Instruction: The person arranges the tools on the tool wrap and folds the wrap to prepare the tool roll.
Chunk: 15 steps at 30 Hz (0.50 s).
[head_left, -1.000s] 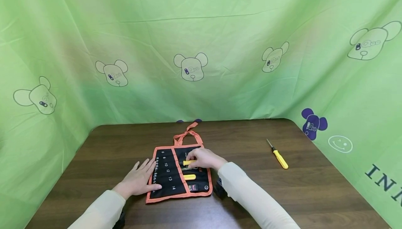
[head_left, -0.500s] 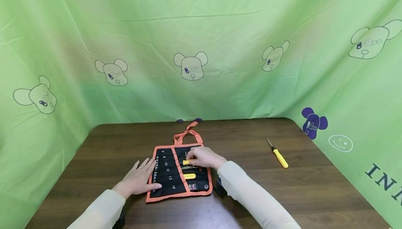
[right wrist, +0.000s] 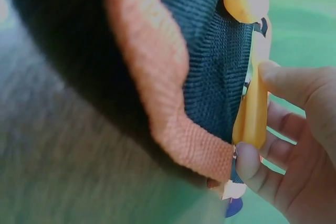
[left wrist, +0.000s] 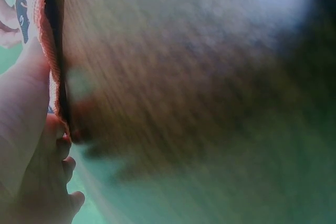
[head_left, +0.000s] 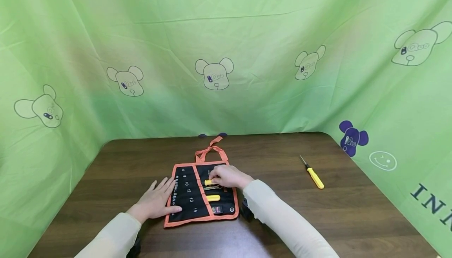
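Observation:
A black tool pouch with orange trim and numbered pockets lies spread on the table. My left hand rests on its left edge, fingers extended and thumb out. My right hand pinches the yellow handle of a screwdriver whose front end is inside a pocket. In the right wrist view, the thumb and fingers touch this screwdriver along its handle. Just below it in the head view, thin metal pieces and a second yellow handle stick out of pockets.
Another yellow-handled screwdriver lies at the right of the wooden table. An orange strap runs from the pouch toward the back edge. A small dark packet shows in the pouch's lowest pocket. Green curtain hangs behind.
My right hand has shifted slightly left, and the screwdriver has slid further into its pocket, its black collar now hidden. The left hand stays in place.

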Motion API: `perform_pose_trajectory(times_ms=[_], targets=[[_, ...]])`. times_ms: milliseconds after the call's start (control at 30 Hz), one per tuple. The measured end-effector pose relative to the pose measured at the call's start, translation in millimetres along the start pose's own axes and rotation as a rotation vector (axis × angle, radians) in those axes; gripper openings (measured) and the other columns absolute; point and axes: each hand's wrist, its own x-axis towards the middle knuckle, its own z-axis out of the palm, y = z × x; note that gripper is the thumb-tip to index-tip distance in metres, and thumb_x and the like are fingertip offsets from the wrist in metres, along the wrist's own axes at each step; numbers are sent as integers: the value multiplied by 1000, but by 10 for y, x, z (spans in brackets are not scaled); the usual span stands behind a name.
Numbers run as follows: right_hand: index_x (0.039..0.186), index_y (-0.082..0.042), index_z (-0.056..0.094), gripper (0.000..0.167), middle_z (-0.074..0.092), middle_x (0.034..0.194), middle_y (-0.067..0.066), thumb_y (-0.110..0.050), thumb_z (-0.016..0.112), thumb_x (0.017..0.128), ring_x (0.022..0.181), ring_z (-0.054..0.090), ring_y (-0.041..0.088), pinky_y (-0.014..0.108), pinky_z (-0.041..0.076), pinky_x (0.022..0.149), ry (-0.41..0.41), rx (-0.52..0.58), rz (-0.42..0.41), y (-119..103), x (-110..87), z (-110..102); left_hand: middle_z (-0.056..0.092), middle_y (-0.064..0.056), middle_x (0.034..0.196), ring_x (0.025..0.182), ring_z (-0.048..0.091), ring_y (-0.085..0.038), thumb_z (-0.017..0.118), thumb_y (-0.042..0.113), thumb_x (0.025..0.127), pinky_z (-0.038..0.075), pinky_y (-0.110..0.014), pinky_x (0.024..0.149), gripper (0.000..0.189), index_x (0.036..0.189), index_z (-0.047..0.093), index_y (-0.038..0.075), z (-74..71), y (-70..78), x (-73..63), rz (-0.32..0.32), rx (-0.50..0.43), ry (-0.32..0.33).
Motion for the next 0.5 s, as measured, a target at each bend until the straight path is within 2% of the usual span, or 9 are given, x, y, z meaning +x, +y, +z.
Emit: perform_pose_trajectory(times_ms=[267,500], targets=[[103,-13,71,17,63,98,-3,-15,58,92,87,57,8,30,47,81,-4,22,-13,-47,36,12,29,-16,146,134,22,-33,48,69,80,17,-55,103,95,141,32,-2,4,-3,3,1,7,-1],[105,-9,70,19,64,100,0,-12,58,91,90,57,9,27,47,81,-14,86,-22,-47,46,16,29,-16,146,134,22,-33,48,69,80,17,-55,103,95,141,32,-2,-4,6,-3,-2,-4,-9]])
